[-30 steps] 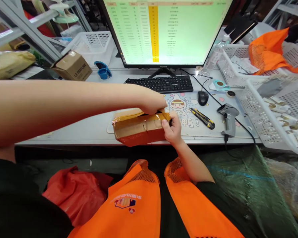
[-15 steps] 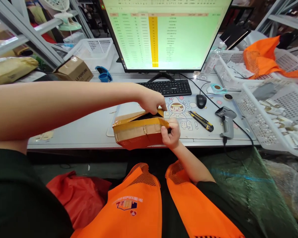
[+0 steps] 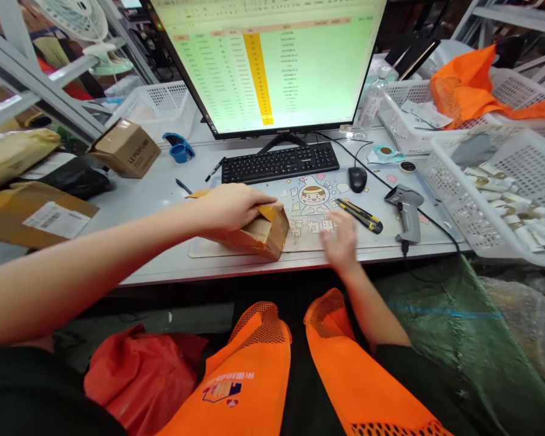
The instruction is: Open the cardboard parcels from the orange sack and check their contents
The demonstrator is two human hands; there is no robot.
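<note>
At the front of the desk lies a brown cardboard box (image 3: 267,235) with yellowish tape along its edges. My left hand (image 3: 236,207) reaches over it from above and is closed on its upper part, partly hiding the top. Apart from the box, my right hand (image 3: 340,239) hovers over the desk mat (image 3: 300,242), blurred by motion, its fingers loosely apart and holding nothing. Just beyond that hand lies a yellow and black utility knife (image 3: 360,215). A grey barcode scanner (image 3: 407,212) rests farther right.
Behind are a keyboard (image 3: 277,163), a mouse (image 3: 357,179) and a monitor (image 3: 272,72). White plastic baskets (image 3: 495,236) stand at the right. On the left are a small carton (image 3: 129,151), a blue lidded container (image 3: 179,150) and a labelled parcel (image 3: 36,218).
My right hand has let go of the box and moved right. The box has turned and shifted slightly, with my left hand now over its top. The view has also shifted.
</note>
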